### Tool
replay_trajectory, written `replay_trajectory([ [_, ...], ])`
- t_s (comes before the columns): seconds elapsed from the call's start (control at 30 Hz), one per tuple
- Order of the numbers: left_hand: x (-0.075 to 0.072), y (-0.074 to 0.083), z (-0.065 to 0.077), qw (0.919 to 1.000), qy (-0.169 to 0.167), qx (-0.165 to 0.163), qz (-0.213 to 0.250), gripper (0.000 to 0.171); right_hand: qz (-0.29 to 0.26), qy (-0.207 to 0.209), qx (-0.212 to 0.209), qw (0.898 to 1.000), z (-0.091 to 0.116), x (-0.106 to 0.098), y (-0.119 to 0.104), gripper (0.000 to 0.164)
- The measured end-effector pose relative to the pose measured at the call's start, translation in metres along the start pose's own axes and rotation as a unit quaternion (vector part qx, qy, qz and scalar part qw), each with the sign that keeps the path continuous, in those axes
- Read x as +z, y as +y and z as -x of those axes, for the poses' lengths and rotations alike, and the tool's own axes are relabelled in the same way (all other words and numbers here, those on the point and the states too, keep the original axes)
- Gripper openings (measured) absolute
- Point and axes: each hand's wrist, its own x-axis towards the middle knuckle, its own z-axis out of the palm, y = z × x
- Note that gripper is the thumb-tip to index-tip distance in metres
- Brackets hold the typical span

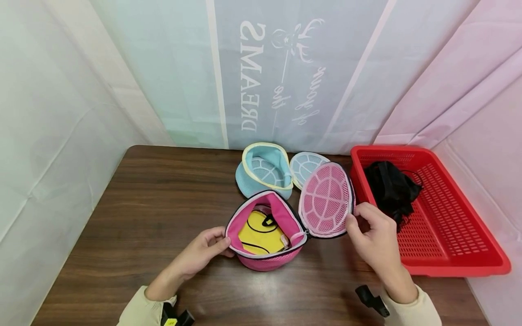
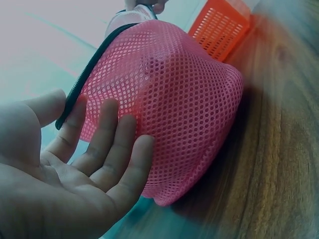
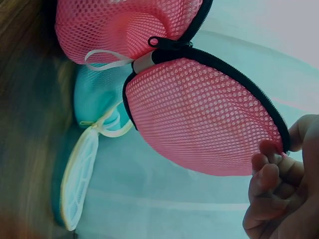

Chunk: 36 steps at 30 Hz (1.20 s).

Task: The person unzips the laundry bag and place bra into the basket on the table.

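A pink mesh laundry bag (image 1: 267, 263) with a dark zipper stands on the table, its round lid (image 1: 326, 199) swung out to the right. Inside lies a yellow item (image 1: 254, 233) with black lines and a small black piece on top; its kind I cannot tell. My left hand (image 1: 201, 253) pinches the bag's rim between thumb and index finger; the other fingers spread beside the mesh (image 2: 184, 109) in the left wrist view. With thumb and fingers, my right hand (image 1: 377, 237) pinches the outer edge of the lid, held up in the right wrist view (image 3: 204, 114).
Behind the pink bag stands a light blue mesh bag (image 1: 244, 181) with yellow trim, its lid (image 1: 307, 165) lying open to the right. A red plastic basket (image 1: 461, 267) at the right holds a black fabric bundle (image 1: 387, 188). A printed curtain (image 1: 183, 81) hangs behind the wooden table (image 1: 163, 190).
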Motion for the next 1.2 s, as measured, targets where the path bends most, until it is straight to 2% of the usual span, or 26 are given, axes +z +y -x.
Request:
replay_trajectory([
  [0.17, 0.0019, 0.0017, -0.0006, 0.9994, -0.003, -0.023, -0.027, 0.033, 0.023, -0.023, 0.03, 0.999, 0.006, -0.002, 0.0042, 0.027],
  [0.3, 0.0047, 0.0022, -0.0018, 0.999, -0.005, -0.027, -0.035, 0.033, 0.049, -0.055, 0.062, 0.995, 0.008, -0.0028, 0.0068, 0.03],
  [0.47, 0.0063, -0.0007, -0.0038, 0.999, -0.005, -0.024, -0.037, 0.033, 0.092, -0.098, 0.097, 0.986, 0.0063, -0.0024, 0.007, 0.035],
  [0.57, 0.0068, -0.0021, -0.0041, 0.999, -0.006, -0.023, -0.037, 0.033, 0.124, -0.122, 0.124, 0.977, 0.0052, -0.003, 0.0055, 0.035],
  [0.77, 0.0064, -0.0039, -0.0035, 0.9993, -0.009, -0.018, -0.032, 0.032, 0.191, -0.215, 0.186, 0.939, 0.0051, -0.0036, 0.0019, 0.031],
  [0.93, 0.007, -0.0041, -0.0032, 0.9993, -0.009, -0.023, -0.028, 0.033, 0.226, -0.264, 0.219, 0.912, 0.0058, -0.0058, 0.0001, 0.031],
  [1.0, 0.0073, -0.0038, -0.0031, 0.9992, -0.009, -0.027, -0.027, 0.033, 0.237, -0.292, 0.229, 0.898, 0.0064, -0.0075, 0.0005, 0.032],
  [1.13, 0.0072, -0.0038, -0.0027, 0.9991, -0.007, -0.032, -0.028, 0.034, 0.252, -0.361, 0.245, 0.864, 0.009, -0.0097, 0.0011, 0.034],
  [1.2, 0.0069, -0.0039, -0.0026, 0.999, -0.007, -0.032, -0.029, 0.035, 0.255, -0.385, 0.246, 0.852, 0.0101, -0.0098, 0.0012, 0.035],
])
